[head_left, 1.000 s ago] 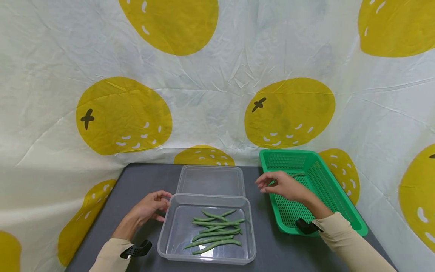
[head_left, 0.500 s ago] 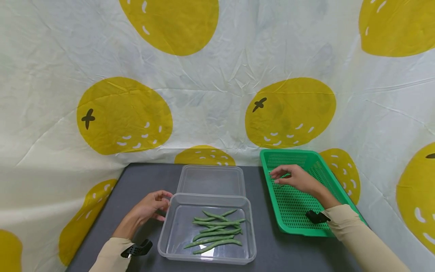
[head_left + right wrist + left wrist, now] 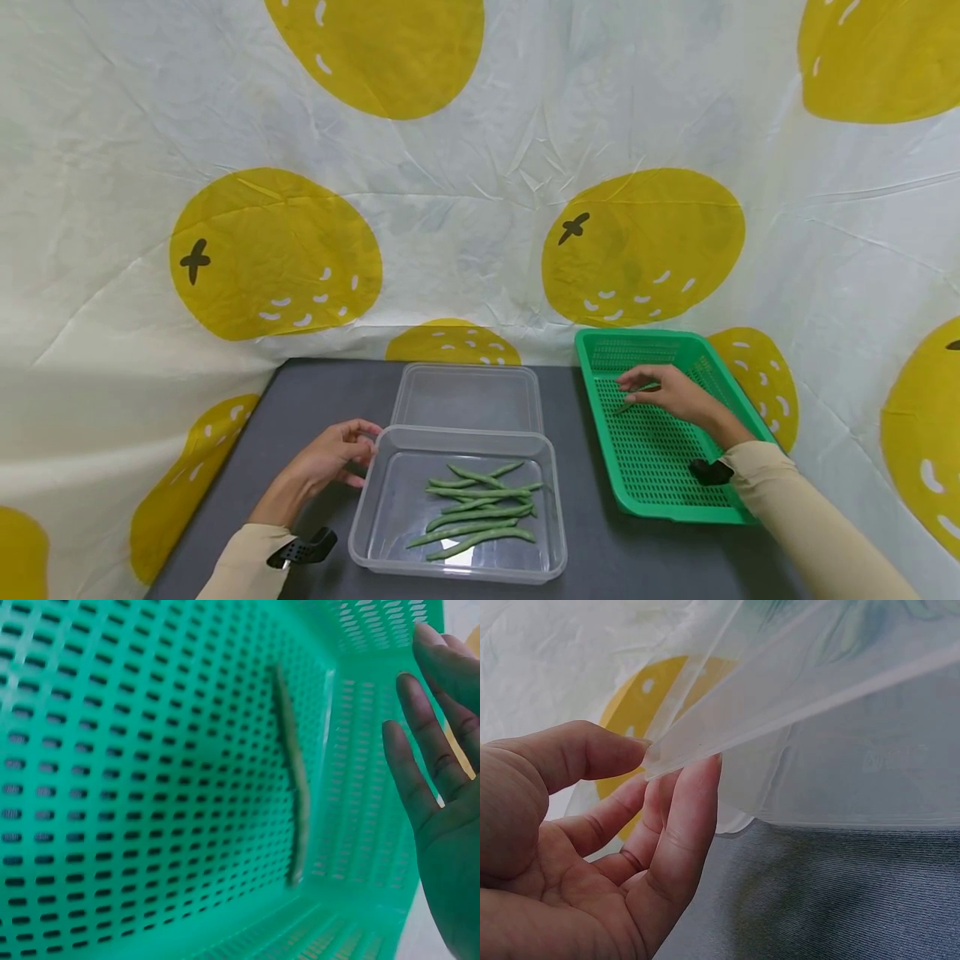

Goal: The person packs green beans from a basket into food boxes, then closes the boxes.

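My left hand is at the left side of a clear plastic container. In the left wrist view, thumb and fingers pinch the container's corner from both sides. Several green beans lie inside it, roughly side by side. Over a green plastic basket hovers my right hand, its fingers loosely bent with nothing between them. A single green bean rests on the basket floor near one wall, apart from the fingertips; the hand partly hides it in the head view.
A clear lid lies flat behind the container. The dark table ends against a white cloth backdrop printed with large yellow fruit. The basket's raised walls stand around the right hand's area.
My right hand has moved rightward, from the gap beside the container to above the basket. The left hand and the beans in the container have stayed in place.
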Demonstrator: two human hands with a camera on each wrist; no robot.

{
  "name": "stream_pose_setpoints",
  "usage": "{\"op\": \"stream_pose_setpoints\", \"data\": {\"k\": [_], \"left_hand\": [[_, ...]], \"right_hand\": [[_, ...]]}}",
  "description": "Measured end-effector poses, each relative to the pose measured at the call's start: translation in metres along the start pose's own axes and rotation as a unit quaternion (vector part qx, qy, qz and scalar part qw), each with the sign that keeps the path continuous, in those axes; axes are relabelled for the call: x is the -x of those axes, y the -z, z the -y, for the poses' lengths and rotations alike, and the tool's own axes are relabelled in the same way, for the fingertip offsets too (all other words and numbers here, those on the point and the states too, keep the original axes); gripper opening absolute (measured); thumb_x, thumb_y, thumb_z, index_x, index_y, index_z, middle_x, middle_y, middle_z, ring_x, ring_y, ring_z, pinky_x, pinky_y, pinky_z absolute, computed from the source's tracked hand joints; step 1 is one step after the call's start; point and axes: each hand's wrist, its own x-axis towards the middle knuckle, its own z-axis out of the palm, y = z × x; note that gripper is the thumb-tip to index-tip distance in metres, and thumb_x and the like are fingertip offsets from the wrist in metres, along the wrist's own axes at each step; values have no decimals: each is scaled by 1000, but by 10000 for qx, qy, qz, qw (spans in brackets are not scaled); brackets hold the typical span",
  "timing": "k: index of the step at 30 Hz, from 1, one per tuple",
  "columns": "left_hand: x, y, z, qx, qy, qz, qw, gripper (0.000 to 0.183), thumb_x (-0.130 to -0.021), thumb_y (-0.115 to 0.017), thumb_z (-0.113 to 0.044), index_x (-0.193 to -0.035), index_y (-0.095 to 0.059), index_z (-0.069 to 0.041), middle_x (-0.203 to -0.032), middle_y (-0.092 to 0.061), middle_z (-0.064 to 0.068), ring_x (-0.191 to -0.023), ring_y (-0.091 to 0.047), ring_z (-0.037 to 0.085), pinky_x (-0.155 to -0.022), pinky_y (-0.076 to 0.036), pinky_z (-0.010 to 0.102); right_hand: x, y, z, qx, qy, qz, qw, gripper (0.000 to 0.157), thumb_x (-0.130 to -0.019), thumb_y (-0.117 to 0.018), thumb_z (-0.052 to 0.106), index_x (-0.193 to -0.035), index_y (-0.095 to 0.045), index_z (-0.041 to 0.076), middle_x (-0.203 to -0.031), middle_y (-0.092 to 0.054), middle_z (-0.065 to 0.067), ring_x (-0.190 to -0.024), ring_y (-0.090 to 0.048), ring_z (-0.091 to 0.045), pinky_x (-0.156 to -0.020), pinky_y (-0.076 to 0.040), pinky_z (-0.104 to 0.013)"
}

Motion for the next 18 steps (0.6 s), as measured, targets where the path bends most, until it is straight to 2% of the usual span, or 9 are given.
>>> {"op": "stream_pose_setpoints", "data": {"k": [8,15,18], "left_hand": [[-1,2,1,-16,-59,-3,10000,44,-92,-61,-9,-133,-51,6,-101,-64,20,-84,-63,25,-65,-60,44],[-1,1,0,3,-39,-5,10000,45,-92,-63,-9,-133,-51,6,-100,-64,18,-84,-63,24,-65,-60,44],[-1,2,0,12,-45,7,10000,45,-92,-63,-10,-133,-51,5,-100,-63,18,-85,-63,24,-65,-60,44]], "right_hand": [[-1,3,-24,-54,-291,-47,9995,34,-95,-68,5,-128,-64,-3,-122,-66,-21,-109,-62,-41,-88,-54,-27],[2,5,-36,121,-491,-48,9987,36,-95,-67,5,-130,-62,-6,-124,-65,-24,-112,-62,-43,-85,-57,-37],[4,5,-40,179,-536,-91,9984,37,-95,-68,5,-130,-62,-5,-123,-65,-25,-112,-61,-45,-83,-57,-36]]}}
